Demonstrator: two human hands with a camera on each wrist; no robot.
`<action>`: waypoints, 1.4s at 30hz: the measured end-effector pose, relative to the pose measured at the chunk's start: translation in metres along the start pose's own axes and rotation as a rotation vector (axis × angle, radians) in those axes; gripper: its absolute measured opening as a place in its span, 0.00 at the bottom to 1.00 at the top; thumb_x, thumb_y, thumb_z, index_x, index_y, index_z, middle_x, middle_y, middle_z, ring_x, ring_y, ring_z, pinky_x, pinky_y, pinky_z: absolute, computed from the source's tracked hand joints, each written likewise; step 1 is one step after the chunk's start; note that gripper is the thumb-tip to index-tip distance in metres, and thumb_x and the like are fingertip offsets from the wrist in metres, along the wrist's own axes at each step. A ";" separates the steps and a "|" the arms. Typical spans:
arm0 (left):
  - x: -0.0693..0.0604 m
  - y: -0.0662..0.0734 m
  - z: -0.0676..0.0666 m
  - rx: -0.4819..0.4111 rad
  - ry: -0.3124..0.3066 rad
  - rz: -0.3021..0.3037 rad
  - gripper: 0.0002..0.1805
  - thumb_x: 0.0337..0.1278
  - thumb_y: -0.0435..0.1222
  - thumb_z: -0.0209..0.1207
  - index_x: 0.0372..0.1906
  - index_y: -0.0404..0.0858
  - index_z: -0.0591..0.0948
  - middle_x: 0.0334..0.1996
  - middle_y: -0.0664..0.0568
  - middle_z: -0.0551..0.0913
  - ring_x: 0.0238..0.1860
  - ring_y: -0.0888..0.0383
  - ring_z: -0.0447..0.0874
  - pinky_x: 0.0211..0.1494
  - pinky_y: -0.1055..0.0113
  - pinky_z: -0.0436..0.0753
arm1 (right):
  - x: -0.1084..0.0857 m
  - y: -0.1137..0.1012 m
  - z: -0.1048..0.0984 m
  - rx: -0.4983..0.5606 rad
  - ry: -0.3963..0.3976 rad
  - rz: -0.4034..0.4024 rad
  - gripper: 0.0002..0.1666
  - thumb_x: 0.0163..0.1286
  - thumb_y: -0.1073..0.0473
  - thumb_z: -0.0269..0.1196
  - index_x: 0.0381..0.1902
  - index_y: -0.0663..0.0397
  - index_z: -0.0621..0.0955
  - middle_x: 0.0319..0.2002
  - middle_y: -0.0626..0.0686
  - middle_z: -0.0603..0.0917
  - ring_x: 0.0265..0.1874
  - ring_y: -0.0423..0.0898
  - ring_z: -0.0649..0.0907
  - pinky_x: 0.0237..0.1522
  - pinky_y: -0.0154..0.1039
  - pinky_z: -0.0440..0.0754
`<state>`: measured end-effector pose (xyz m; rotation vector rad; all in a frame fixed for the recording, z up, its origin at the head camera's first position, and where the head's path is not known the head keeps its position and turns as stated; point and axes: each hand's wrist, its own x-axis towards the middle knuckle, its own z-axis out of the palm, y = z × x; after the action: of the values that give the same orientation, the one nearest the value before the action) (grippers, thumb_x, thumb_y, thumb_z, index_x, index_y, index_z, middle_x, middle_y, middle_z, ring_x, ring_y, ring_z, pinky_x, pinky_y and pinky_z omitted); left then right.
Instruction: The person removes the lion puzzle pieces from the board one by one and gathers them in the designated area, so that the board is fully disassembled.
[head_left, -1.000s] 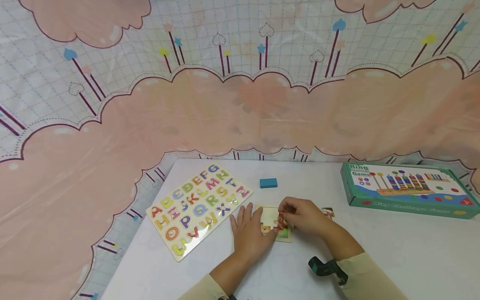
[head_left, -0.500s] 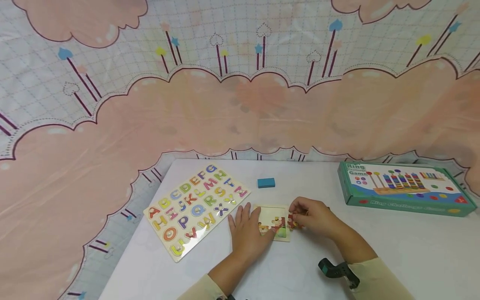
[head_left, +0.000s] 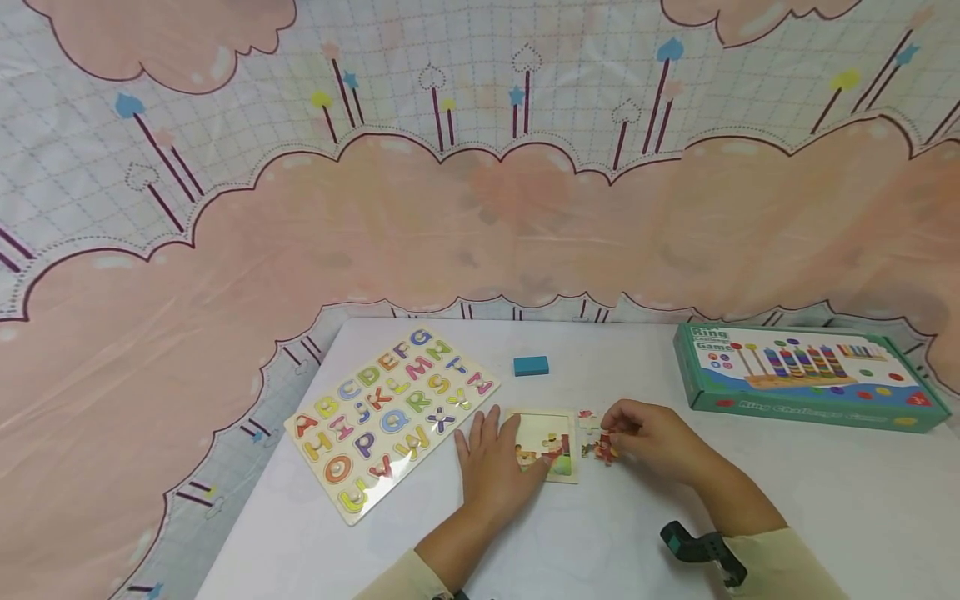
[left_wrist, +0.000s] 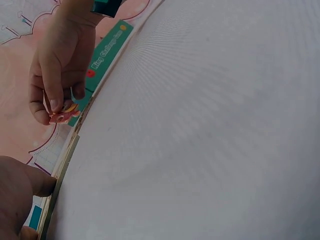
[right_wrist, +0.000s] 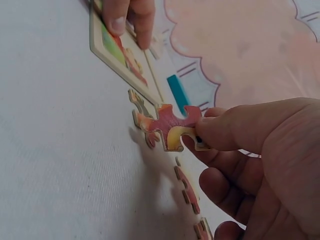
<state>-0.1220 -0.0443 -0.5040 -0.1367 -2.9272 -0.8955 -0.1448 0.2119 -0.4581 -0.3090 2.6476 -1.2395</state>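
A small wooden jigsaw tray lies on the white table, with a few picture pieces set in its lower part. My left hand rests on its left side, fingers spread and thumb on the lower pieces. Just right of the tray, my right hand pinches a red and yellow jigsaw piece between thumb and fingers, held above the table in the right wrist view. Loose jigsaw pieces lie beneath and beside that hand; some are hidden by it in the head view.
An alphabet puzzle board lies left of the tray. Behind the tray is a blue block. A green Ring Challenge Game box stands at the back right. A patterned cloth hangs behind the table.
My right hand has moved right, from over the tray to beside it, with the jigsaw piece in its fingers. Loose pieces beside the tray have come into view. The left hand stays on the tray.
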 end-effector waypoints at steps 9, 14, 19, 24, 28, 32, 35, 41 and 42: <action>0.001 0.000 0.002 -0.018 0.030 0.028 0.42 0.58 0.54 0.70 0.73 0.37 0.76 0.80 0.36 0.64 0.83 0.33 0.51 0.79 0.27 0.40 | -0.004 0.010 -0.007 -0.020 0.008 0.017 0.08 0.72 0.67 0.69 0.44 0.50 0.85 0.36 0.48 0.83 0.40 0.48 0.80 0.40 0.37 0.82; 0.000 -0.005 0.006 -0.020 0.043 0.031 0.42 0.57 0.54 0.70 0.73 0.38 0.77 0.80 0.36 0.65 0.83 0.33 0.51 0.79 0.27 0.39 | -0.005 0.013 -0.005 -0.045 0.024 0.042 0.08 0.71 0.68 0.69 0.44 0.51 0.87 0.35 0.47 0.82 0.39 0.48 0.79 0.39 0.36 0.80; -0.001 -0.004 0.003 -0.025 0.051 0.044 0.41 0.56 0.53 0.71 0.72 0.36 0.77 0.78 0.35 0.65 0.82 0.32 0.52 0.79 0.26 0.41 | -0.005 0.013 -0.003 -0.075 0.063 0.030 0.08 0.68 0.68 0.71 0.43 0.51 0.89 0.34 0.46 0.83 0.37 0.47 0.79 0.38 0.37 0.79; -0.001 -0.001 0.000 -0.009 0.032 0.029 0.42 0.57 0.54 0.71 0.73 0.37 0.77 0.79 0.36 0.65 0.83 0.33 0.51 0.79 0.27 0.41 | -0.004 0.017 -0.002 -0.081 0.073 0.043 0.08 0.68 0.65 0.73 0.43 0.50 0.90 0.36 0.46 0.84 0.38 0.46 0.79 0.40 0.38 0.80; -0.001 0.001 -0.001 -0.006 0.005 0.012 0.42 0.59 0.54 0.70 0.74 0.38 0.76 0.80 0.36 0.64 0.83 0.34 0.50 0.80 0.28 0.40 | -0.003 0.018 -0.002 -0.080 0.073 0.058 0.08 0.68 0.65 0.73 0.44 0.50 0.90 0.39 0.46 0.86 0.40 0.46 0.80 0.43 0.41 0.82; 0.000 0.000 0.000 -0.010 -0.020 -0.005 0.42 0.60 0.54 0.69 0.75 0.39 0.75 0.81 0.37 0.62 0.84 0.35 0.48 0.80 0.28 0.38 | -0.004 0.019 -0.002 -0.090 0.085 0.033 0.09 0.68 0.67 0.73 0.44 0.50 0.90 0.43 0.48 0.88 0.42 0.46 0.81 0.47 0.43 0.83; 0.000 0.000 0.000 -0.012 -0.018 -0.002 0.42 0.60 0.54 0.69 0.75 0.39 0.75 0.81 0.37 0.62 0.84 0.35 0.48 0.80 0.28 0.38 | -0.004 0.020 -0.003 -0.099 0.108 0.025 0.09 0.69 0.67 0.72 0.43 0.48 0.91 0.44 0.48 0.88 0.41 0.47 0.81 0.47 0.43 0.82; -0.001 0.000 0.000 -0.027 0.028 0.032 0.41 0.58 0.53 0.70 0.72 0.36 0.77 0.79 0.35 0.65 0.82 0.32 0.51 0.78 0.26 0.40 | -0.006 0.018 -0.006 -0.061 0.135 0.044 0.08 0.74 0.64 0.69 0.46 0.47 0.91 0.41 0.46 0.87 0.39 0.48 0.78 0.41 0.40 0.79; -0.001 0.000 0.000 -0.027 0.030 0.032 0.41 0.58 0.53 0.70 0.72 0.36 0.77 0.79 0.34 0.65 0.82 0.32 0.51 0.79 0.26 0.40 | -0.006 0.017 -0.006 -0.051 0.131 0.041 0.08 0.75 0.63 0.68 0.47 0.48 0.91 0.41 0.46 0.87 0.39 0.48 0.78 0.41 0.40 0.79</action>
<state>-0.1214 -0.0442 -0.5045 -0.1696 -2.8775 -0.9243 -0.1429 0.2284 -0.4672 -0.1856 2.7844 -1.2212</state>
